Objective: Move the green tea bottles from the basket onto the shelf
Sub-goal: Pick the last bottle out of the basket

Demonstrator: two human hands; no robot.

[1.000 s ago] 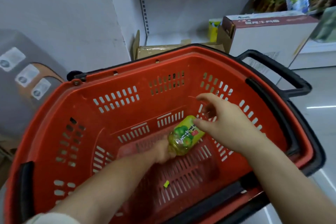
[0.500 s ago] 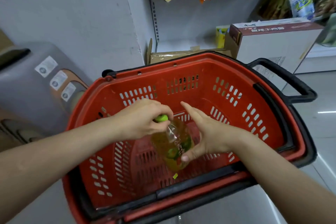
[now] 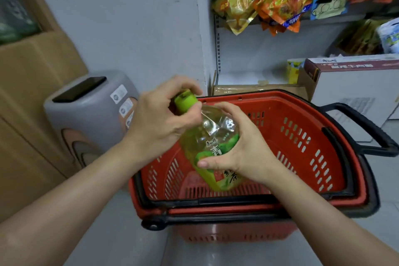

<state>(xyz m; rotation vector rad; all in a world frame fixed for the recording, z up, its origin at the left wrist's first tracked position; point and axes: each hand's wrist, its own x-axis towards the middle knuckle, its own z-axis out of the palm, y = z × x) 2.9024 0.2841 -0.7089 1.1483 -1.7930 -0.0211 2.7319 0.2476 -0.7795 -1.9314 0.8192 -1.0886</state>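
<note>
A green tea bottle (image 3: 207, 142) with a lime-green cap and green label hangs tilted above the red basket (image 3: 302, 136), cap toward the upper left. My left hand (image 3: 159, 123) grips it around the cap and neck. My right hand (image 3: 241, 147) holds its body, thumb across the label. No other bottle shows in the basket. The white shelf (image 3: 248, 75) lies behind the basket at the back.
A grey bin (image 3: 86, 110) stands left of the basket, with a cardboard box (image 3: 32, 84) behind it. On the shelf sit a flat brown box (image 3: 254, 89) and a white carton (image 3: 354, 84). Snack bags (image 3: 278, 0) hang above. The basket's black handle (image 3: 367, 127) juts right.
Both hands lifted the bottle out of the basket, up and to the left. The left hand moved from the bottle's lower part to its cap. The camera tilted upward.
</note>
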